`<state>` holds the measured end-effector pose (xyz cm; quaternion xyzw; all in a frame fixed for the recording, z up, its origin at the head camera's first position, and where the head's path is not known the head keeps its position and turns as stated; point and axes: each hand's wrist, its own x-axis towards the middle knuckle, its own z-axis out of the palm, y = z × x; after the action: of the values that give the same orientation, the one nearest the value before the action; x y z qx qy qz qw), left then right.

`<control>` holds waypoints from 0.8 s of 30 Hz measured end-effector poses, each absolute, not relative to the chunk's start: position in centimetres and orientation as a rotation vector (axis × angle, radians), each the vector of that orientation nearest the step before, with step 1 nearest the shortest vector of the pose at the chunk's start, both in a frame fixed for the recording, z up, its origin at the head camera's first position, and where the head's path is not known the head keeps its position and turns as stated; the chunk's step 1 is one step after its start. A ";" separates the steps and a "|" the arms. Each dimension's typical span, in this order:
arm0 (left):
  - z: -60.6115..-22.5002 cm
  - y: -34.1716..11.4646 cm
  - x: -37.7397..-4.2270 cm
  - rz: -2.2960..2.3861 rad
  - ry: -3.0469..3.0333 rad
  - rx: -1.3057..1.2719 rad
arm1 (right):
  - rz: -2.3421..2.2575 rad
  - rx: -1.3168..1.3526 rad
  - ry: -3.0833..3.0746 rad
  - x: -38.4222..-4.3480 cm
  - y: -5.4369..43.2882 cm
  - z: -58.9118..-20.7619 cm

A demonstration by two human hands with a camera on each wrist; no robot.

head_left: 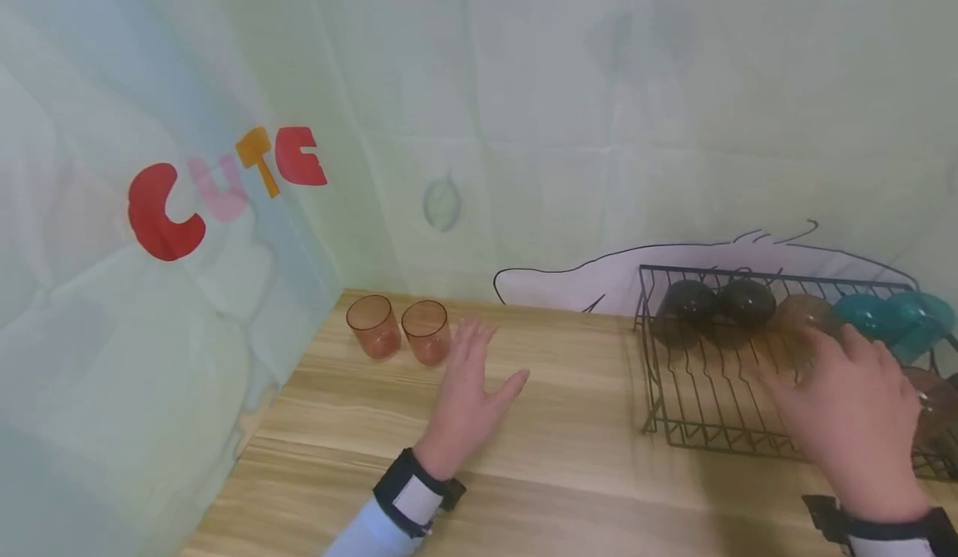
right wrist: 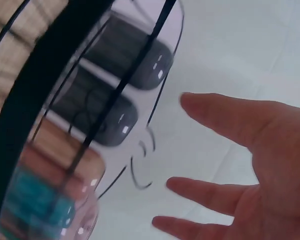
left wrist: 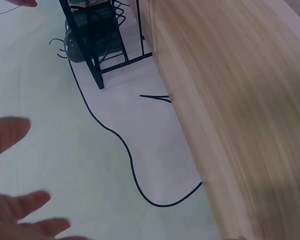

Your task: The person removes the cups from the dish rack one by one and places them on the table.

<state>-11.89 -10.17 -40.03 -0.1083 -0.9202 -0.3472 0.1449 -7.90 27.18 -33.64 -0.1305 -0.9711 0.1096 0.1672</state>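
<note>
Along the wall (head_left: pixel 539 125), toward the right of the table (head_left: pixel 569 424), stands a wire rack (head_left: pixel 711 273), its long axis running left to right; at its back two dark glasses (head_left: pixel 747 303), an amber glass (head_left: pixel 804 312) and teal glasses (head_left: pixel 864 316) stand in a row, rounded bases up, mouths down; the right hand (head_left: pixel 853 416) hovers over the rack's near side, fingers and thumb spread. Near the table's back left corner two pink glasses (head_left: pixel 429 345) stand upright, side by side, mouths up; the left hand (head_left: pixel 467 399) is just beside them, fingers pointing to the wall, thumb held well apart; I cannot tell whether its fingertips touch the nearer glass. Coloured letters (head_left: pixel 165 212) show on the left wall.

From the right wrist, the rack's wires cross in front of the glasses; from the head, the right hand hides part of the rack's floor; a brown glass (head_left: pixel 928 407) is cut off at the right edge, its direction hard to make out.
</note>
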 end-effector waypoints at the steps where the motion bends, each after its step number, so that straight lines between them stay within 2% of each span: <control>1: -40.1 -10.1 -11.8 -0.988 -2.677 -0.340 | 0.308 -0.420 -2.790 -7.8 27.5 -33.6; 11: -40.6 -10.2 -11.7 -0.917 -2.790 -0.458 | 0.368 -0.713 -2.945 -8.4 29.2 -34.4; 24: -41.5 -10.3 -11.4 -0.940 -2.866 -0.449 | 0.380 -0.825 -3.104 -9.0 30.3 -35.3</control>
<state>-11.41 -10.28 -41.46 -0.1470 -0.9389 -0.3079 0.0460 -8.97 30.30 -35.34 -0.2549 -0.9587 0.1175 -0.0465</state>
